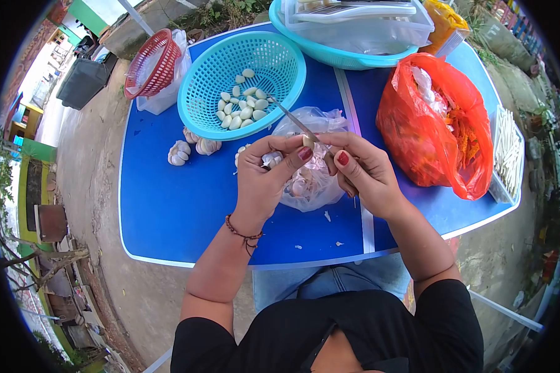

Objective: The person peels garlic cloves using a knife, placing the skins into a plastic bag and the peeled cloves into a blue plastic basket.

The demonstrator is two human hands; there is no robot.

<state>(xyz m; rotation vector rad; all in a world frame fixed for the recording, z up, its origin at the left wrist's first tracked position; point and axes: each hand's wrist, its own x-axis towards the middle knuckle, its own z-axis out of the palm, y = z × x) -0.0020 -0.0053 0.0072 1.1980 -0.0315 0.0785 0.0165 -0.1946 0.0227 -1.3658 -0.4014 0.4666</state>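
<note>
My left hand (264, 171) pinches a garlic clove (308, 142) between thumb and index finger. A pale garlic piece (271, 160) shows partly behind its curled fingers. Closed around the handle of a small knife (295, 120), my right hand (368, 174) is close beside the left, and the blade points up and left toward the basket. Under both hands lies a clear plastic bag (311, 196) with garlic skins in it. Peeled cloves (246, 114) sit in the turquoise basket (196, 78). Whole garlic bulbs (179, 153) rest on the table just below that basket.
A red plastic bag (404, 137) with orange contents stands on the blue table (162, 217) at right, beside a container of white sticks (509, 152). Behind are a turquoise basin (348, 60) holding plastic boxes, a yellow packet (445, 28) and a small red basket (158, 65).
</note>
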